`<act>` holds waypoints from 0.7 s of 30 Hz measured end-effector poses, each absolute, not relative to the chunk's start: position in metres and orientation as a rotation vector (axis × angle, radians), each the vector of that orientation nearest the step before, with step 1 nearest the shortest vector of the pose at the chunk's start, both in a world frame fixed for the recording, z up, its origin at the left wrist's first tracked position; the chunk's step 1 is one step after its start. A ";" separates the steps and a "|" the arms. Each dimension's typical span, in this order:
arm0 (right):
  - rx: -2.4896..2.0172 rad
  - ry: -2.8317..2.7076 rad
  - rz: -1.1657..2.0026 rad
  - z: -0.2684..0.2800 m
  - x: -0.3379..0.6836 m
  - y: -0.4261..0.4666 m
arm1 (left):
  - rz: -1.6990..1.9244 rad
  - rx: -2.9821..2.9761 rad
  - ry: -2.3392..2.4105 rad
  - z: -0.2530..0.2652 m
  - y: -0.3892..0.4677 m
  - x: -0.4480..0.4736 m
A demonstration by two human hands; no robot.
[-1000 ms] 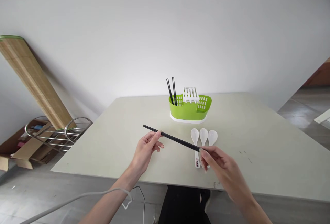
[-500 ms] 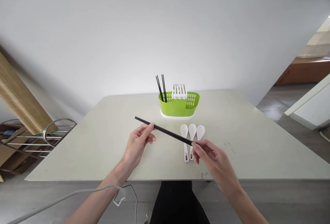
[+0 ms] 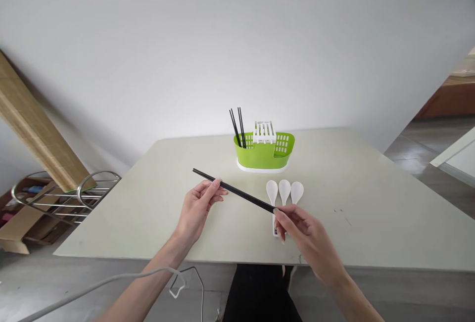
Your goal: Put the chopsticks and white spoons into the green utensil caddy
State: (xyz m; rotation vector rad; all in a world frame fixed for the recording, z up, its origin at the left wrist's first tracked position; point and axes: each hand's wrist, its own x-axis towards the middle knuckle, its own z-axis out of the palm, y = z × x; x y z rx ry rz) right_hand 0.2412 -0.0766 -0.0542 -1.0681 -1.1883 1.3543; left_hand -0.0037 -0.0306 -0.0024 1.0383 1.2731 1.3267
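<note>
A pair of black chopsticks (image 3: 247, 196) lies slantwise in the air over the table, held close together by both hands. My left hand (image 3: 202, 203) pinches it left of its middle, with the thin tips sticking out past the thumb. At the thicker end, my right hand (image 3: 300, 228) grips it between thumb and fingers. Three white spoons (image 3: 272, 191) rest side by side on the table, their handles partly hidden behind my right hand. Beyond them stands a green basket (image 3: 263, 161) on a white base, with several black chopsticks (image 3: 237, 129) upright in its left part.
A white slatted holder (image 3: 264, 132) sits at the basket's middle. The pale table (image 3: 148, 213) meets a wall at the back. To the left are a metal rack (image 3: 74, 203) and a leaning board (image 3: 40, 129). A grey cable (image 3: 111, 280) crosses below my left forearm.
The view has turned slightly left, so the table, basket and spoons appear further right. Both hands keep hold of the chopsticks, with almost no movement.
</note>
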 end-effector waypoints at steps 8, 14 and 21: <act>-1.099 -1.110 1.205 -0.074 0.301 -0.060 | 1.459 1.196 1.270 0.038 0.012 -0.022; -1.393 -0.937 0.939 -0.117 0.377 -0.034 | 1.722 1.344 1.287 0.091 0.083 -0.049; -1.554 -1.033 0.896 -0.147 0.388 -0.029 | 1.592 1.399 1.486 0.090 0.143 -0.048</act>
